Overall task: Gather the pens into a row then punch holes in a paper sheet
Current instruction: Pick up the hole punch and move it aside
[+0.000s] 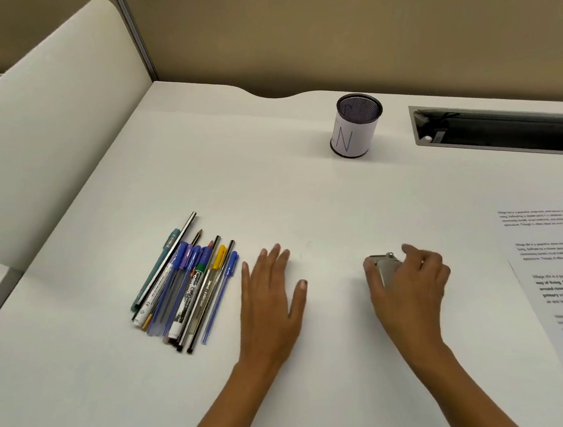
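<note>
Pens of many colours, blue, purple, yellow, green and black (185, 284), lie close side by side in a row on the left part of the white table (270, 180). That job looks done.

The left hand (271, 300) lies flat and loose on the table just beside the row and holds nothing. The right hand (414, 283) is curled round a small shiny silver metal hole punch (386, 267). The punch sits on the table between the pens and the paper.

The punch looks hard and smooth. I think it is a bit heavy for its size, so a grip round both sides should stop it slipping.

White paper sheets with black print (562, 282) lie flat at the right edge of the table, well apart from the pens. Paper is thin, light and floppy. I think it is best picked up gently by an edge or a corner, so it does not crease or tear.

A round black mesh cup with a white paper wrap (356, 125) stands far back.
</note>
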Demonstrator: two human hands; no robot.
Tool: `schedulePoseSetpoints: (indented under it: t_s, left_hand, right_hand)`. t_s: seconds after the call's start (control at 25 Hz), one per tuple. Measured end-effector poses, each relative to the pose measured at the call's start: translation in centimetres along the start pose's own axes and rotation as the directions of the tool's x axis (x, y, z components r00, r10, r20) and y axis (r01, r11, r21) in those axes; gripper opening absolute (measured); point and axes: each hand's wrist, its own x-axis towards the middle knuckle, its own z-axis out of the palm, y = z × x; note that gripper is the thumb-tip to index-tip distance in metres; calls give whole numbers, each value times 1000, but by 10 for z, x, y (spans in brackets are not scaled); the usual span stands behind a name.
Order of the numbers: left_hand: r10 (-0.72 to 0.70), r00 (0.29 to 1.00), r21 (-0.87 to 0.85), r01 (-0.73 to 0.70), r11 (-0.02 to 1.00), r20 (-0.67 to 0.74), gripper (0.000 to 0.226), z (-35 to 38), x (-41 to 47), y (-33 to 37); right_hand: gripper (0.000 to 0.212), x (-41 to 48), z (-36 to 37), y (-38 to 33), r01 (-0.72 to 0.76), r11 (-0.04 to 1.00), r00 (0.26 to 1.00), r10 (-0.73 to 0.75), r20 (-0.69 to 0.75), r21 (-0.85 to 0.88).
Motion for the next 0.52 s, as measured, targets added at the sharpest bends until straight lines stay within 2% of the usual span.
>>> schedulePoseSetpoints:
  t_s: [0.08,0.2,0.32,0.36,0.44,0.52]
  left_hand:
    - [22,997,-6,-21,1000,68,57,11,4,9]
    - [34,991,41,-39,998,132,59,24,6,14]
    - [48,988,168,-73,983,148,61,31,4,13]
    - [50,987,192,-78,978,150,61,33,4,12]
    - [49,987,213,-81,974,152,60,34,4,11]
    - [45,987,224,-80,971,155,60,35,4,11]
  right_hand:
    - [62,0,-5,10,-25,998,989,32,142,-49]
    - [56,3,-11,18,65,998,959,-59,278,-14]
    - [52,8,-20,28,216,975,915,-185,358,-50]
    - [56,8,-24,32,223,974,911,-197,363,-32]
    - [77,3,-28,34,124,991,932,-134,338,52]
    - [101,-10,-24,33,-34,990,974,4,225,134]
